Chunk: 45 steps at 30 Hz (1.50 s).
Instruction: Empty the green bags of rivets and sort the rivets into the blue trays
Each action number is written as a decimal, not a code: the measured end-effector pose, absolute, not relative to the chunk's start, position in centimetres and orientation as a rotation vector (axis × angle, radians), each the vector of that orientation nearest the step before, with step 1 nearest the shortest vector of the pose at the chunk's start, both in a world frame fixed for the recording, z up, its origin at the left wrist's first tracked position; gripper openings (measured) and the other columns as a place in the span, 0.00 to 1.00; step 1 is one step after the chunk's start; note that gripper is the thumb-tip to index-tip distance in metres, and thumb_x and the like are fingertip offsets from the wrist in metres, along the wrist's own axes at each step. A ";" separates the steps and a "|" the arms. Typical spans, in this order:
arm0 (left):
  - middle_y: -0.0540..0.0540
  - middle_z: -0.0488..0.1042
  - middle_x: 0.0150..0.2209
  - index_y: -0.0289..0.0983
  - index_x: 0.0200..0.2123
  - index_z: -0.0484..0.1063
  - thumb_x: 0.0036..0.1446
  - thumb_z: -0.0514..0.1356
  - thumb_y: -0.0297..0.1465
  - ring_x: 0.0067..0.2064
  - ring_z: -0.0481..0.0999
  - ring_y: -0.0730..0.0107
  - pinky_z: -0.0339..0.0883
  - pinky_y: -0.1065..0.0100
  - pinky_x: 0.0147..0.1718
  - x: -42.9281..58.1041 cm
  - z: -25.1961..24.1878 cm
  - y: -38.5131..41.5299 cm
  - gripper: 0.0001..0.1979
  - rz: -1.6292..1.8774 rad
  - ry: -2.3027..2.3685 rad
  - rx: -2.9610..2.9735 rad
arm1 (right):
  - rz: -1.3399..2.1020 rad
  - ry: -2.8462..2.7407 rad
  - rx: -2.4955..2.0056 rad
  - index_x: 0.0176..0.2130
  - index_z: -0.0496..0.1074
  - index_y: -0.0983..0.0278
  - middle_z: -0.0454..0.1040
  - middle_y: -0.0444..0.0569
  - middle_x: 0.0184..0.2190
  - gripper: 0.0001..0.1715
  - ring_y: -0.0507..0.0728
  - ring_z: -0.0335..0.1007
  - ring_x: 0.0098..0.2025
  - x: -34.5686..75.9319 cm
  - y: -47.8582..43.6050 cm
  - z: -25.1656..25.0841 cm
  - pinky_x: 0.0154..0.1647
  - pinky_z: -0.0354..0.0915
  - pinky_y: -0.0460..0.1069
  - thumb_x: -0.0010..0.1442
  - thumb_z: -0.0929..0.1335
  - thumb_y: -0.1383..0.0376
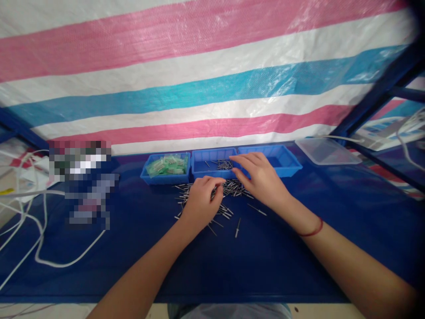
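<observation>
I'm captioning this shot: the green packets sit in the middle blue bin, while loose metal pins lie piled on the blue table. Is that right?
Not quite: the head view shows the green packets in the left blue bin. The loose metal pins do lie piled on the blue table.

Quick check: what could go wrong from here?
1. The left hand is at the pile of metal pins; it might scatter some.
2. The right hand reaches across the right-hand bin to the middle bin, so a pin might drop into the wrong one.
3. The stray pin nearest the wearer could be overlooked.
</observation>
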<state>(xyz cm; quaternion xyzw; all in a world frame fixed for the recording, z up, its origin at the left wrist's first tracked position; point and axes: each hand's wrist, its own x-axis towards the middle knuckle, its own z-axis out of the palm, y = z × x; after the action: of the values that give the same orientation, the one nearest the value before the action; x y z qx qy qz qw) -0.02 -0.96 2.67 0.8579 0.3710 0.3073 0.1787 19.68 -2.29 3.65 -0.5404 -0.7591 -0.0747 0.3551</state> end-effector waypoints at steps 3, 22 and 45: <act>0.47 0.74 0.43 0.41 0.41 0.75 0.61 0.53 0.24 0.45 0.69 0.63 0.60 0.62 0.43 -0.3 2.5 -1.0 0.12 0.636 1.084 2.660 | -0.190 -1.923 -1.395 0.50 0.72 0.65 0.75 0.55 0.43 0.18 0.62 0.67 0.48 19.8 -3.0 3.8 0.51 0.63 0.59 0.63 0.62 0.66; 0.48 0.73 0.39 0.43 0.39 0.75 0.63 0.56 0.36 0.41 0.66 0.63 0.50 0.61 0.37 1.0 1.9 -0.5 0.09 0.444 1.076 3.075 | -0.053 -1.893 -1.255 0.42 0.74 0.64 0.76 0.53 0.40 0.10 0.60 0.69 0.45 18.7 -5.2 4.0 0.49 0.66 0.57 0.61 0.65 0.68; 0.48 0.74 0.35 0.40 0.39 0.73 0.65 0.54 0.31 0.38 0.70 0.65 0.53 0.60 0.38 1.5 0.9 -1.1 0.07 0.520 0.880 3.238 | -0.027 -1.945 -1.244 0.39 0.74 0.64 0.76 0.53 0.38 0.09 0.59 0.71 0.42 18.2 -5.3 3.8 0.46 0.67 0.56 0.61 0.64 0.68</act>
<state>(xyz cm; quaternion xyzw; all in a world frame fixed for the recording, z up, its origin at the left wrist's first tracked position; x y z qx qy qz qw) 1.54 -1.07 0.95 0.9459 0.2571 0.1518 -0.1267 18.24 -5.27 3.77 -0.4927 -0.7705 -0.0107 0.4043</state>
